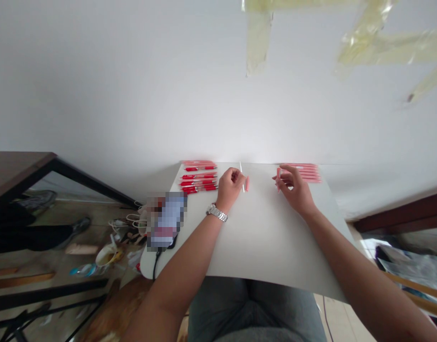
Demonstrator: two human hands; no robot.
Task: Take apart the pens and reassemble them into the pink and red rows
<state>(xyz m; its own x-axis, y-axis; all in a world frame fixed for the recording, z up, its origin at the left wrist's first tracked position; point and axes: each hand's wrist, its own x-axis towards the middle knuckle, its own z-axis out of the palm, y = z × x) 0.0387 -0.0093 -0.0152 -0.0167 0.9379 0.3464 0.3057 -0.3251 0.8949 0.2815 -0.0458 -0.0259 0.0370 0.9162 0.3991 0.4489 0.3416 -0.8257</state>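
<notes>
My left hand (231, 184), a metal watch on its wrist, is closed in a pinch on a thin white stick, like a pen refill (241, 168). Just right of its fingertips is a short pink tube piece (247, 184); whether the fingers touch it I cannot tell. My right hand (293, 184) grips a pink pen barrel (278, 174) upright between thumb and fingers. Beyond that hand lies a row of pink pen parts (309, 173), partly covered by it. Several red pens (199, 183) lie in a stack at the table's left, with pink pieces (199, 163) behind them.
The white table (268, 247) stands against the wall. At its left edge lies a blurred-out phone (167, 221) with a black cable (156, 265). On the floor to the left are a cup (107, 255) and a plastic bottle (85, 270).
</notes>
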